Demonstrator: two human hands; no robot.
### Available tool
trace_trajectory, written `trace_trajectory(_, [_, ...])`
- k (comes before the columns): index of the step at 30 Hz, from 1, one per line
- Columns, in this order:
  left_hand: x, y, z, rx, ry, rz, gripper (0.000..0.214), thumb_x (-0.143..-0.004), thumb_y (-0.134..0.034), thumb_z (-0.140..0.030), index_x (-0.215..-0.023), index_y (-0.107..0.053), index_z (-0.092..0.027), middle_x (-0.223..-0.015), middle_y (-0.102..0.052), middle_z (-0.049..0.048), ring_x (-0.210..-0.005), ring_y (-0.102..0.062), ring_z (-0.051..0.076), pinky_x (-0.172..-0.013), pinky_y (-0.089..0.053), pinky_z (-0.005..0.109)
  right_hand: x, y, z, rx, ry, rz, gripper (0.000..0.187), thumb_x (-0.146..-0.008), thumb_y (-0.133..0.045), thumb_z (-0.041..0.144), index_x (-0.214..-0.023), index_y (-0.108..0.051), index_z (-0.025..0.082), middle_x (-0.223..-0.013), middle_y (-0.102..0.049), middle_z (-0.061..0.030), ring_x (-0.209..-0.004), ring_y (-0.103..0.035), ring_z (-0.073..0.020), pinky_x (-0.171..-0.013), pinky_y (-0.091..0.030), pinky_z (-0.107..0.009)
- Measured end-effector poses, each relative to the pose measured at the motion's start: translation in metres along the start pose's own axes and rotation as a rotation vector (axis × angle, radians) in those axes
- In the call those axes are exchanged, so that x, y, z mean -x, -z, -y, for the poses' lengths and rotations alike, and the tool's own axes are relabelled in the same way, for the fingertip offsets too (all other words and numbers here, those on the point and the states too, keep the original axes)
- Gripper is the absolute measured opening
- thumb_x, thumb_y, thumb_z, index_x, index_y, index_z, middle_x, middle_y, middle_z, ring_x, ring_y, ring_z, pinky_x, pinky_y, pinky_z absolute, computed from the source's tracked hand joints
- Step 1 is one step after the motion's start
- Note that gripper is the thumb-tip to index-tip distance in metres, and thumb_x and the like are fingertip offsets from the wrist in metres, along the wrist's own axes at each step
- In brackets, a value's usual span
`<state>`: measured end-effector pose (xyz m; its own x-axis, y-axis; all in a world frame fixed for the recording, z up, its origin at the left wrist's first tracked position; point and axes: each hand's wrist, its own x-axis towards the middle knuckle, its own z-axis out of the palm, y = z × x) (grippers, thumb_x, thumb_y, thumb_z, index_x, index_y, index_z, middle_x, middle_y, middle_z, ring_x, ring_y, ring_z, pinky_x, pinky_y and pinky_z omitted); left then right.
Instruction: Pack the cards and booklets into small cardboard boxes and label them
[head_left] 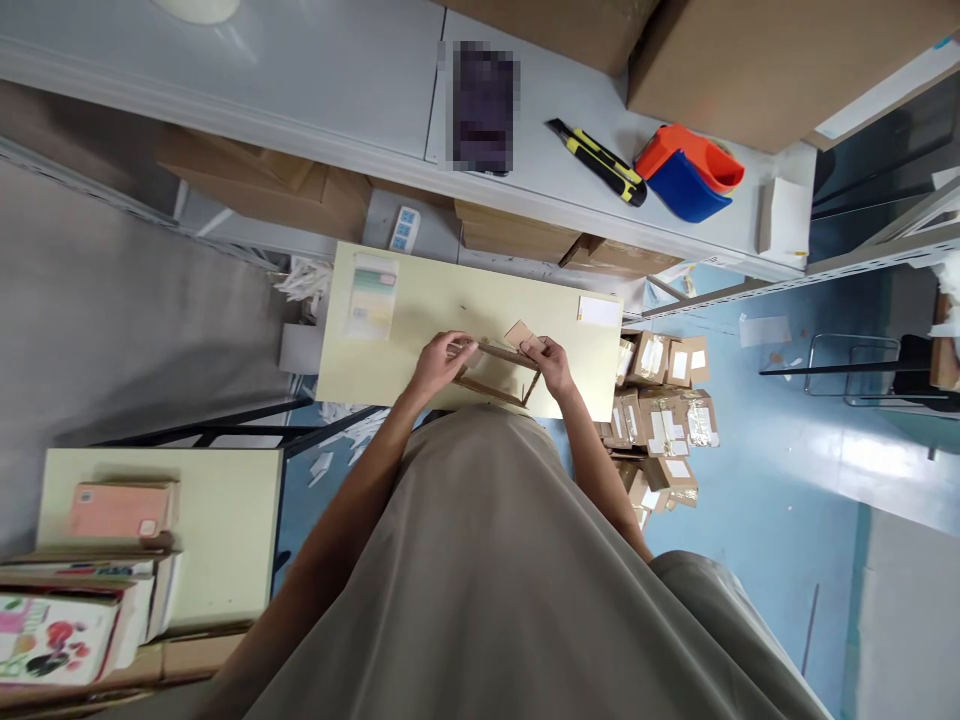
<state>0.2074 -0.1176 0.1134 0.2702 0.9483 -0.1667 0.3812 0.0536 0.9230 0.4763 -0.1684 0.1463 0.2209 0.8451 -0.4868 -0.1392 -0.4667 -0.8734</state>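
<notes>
Between my hands, at the near edge of a pale yellow table, is a small open cardboard box (491, 390). My left hand (442, 362) is closed with its fingertips pinched at the box's left end. A raised cardboard flap (519, 333) stands at the box's far right corner, and my right hand (552, 365) grips it between thumb and fingers. The inside of the box is too small to make out. Left of my hands, a booklet-like pack with green and white bands (373, 298) lies on the table (435, 290). A white label (599, 311) lies at its far right.
A grey shelf (337, 90) beyond the table bears a yellow-black box cutter (600, 163), an orange-and-blue tape dispenser (686, 172), a pixelated dark object (484, 110) and large cartons (780, 70). Taped parcels (664, 420) are piled at right. Books (60, 635) stand at lower left.
</notes>
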Motion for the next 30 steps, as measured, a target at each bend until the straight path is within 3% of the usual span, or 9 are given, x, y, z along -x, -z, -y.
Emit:
trace_trajectory(3, [0.001, 0.0, 0.002, -0.002, 0.034, 0.008, 0.041, -0.094, -0.078, -0.064, -0.11, -0.079, -0.026, -0.117, -0.083, 0.0103, -0.095, -0.079, 0.026, -0.092, -0.065, 0.04, -0.002, 0.001, -0.01, -0.011, 0.021, -0.014, 0.064, -0.065, -0.096, 0.078, -0.086, -0.066, 0.025, -0.082, -0.07, 0.0001, -0.083, -0.064, -0.0206, -0.084, -0.055, -0.037])
trace_trajectory(8, [-0.001, -0.001, -0.002, -0.067, 0.019, -0.04, 0.027, -0.099, -0.076, -0.054, -0.099, -0.079, -0.027, -0.112, -0.082, 0.0089, -0.093, -0.078, 0.027, -0.094, -0.063, 0.042, -0.003, -0.006, -0.027, -0.084, 0.067, -0.124, 0.062, -0.068, -0.093, 0.077, -0.092, -0.066, 0.026, -0.087, -0.074, -0.0008, -0.087, -0.066, -0.0212, -0.088, -0.056, -0.037])
trace_trajectory(14, [-0.004, -0.001, -0.01, -0.111, 0.011, -0.063, 0.031, -0.102, -0.073, -0.056, -0.095, -0.076, -0.027, -0.109, -0.08, 0.009, -0.089, -0.076, 0.026, -0.091, -0.062, 0.041, -0.002, -0.018, -0.04, -0.135, 0.052, -0.23, 0.059, -0.073, -0.087, 0.077, -0.093, -0.062, 0.026, -0.091, -0.073, -0.0024, -0.088, -0.067, -0.0214, -0.086, -0.055, -0.036])
trace_trajectory(19, [-0.005, 0.0, -0.017, -0.11, -0.011, -0.055, 0.032, -0.104, -0.07, -0.057, -0.094, -0.076, -0.027, -0.109, -0.079, 0.0092, -0.09, -0.076, 0.026, -0.091, -0.062, 0.041, -0.001, -0.022, -0.035, -0.195, 0.038, -0.268, 0.064, -0.068, -0.088, 0.079, -0.093, -0.061, 0.027, -0.091, -0.073, -0.0034, -0.09, -0.067, -0.0226, -0.087, -0.058, -0.037])
trace_trajectory(25, [-0.008, 0.008, -0.012, -0.056, 0.023, -0.123, 0.029, -0.099, -0.074, -0.053, -0.103, -0.083, -0.026, -0.112, -0.083, 0.0102, -0.1, -0.078, 0.028, -0.094, -0.065, 0.039, 0.003, -0.016, -0.012, -0.005, 0.104, -0.104, 0.065, -0.08, -0.079, 0.089, -0.093, -0.065, 0.027, -0.097, -0.074, -0.0055, -0.102, -0.069, -0.0258, -0.093, -0.059, -0.038])
trace_trajectory(28, [-0.008, 0.01, -0.003, -0.008, 0.097, -0.148, 0.034, -0.095, -0.077, -0.056, -0.105, -0.084, -0.024, -0.113, -0.085, 0.0112, -0.098, -0.08, 0.027, -0.095, -0.067, 0.04, 0.005, -0.007, -0.002, 0.03, 0.12, -0.024, 0.071, -0.09, -0.067, 0.093, -0.112, -0.074, 0.026, -0.122, -0.08, -0.0102, -0.125, -0.07, -0.0298, -0.108, -0.058, -0.041])
trace_trajectory(30, [-0.007, 0.009, 0.002, 0.043, 0.146, -0.15, 0.041, -0.092, -0.079, -0.06, -0.107, -0.084, -0.022, -0.114, -0.086, 0.0124, -0.1, -0.082, 0.028, -0.096, -0.068, 0.042, 0.007, 0.001, -0.001, 0.028, 0.058, 0.005, 0.081, -0.091, -0.063, 0.096, -0.13, -0.075, 0.026, -0.144, -0.078, -0.0136, -0.142, -0.066, -0.0327, -0.12, -0.055, -0.045])
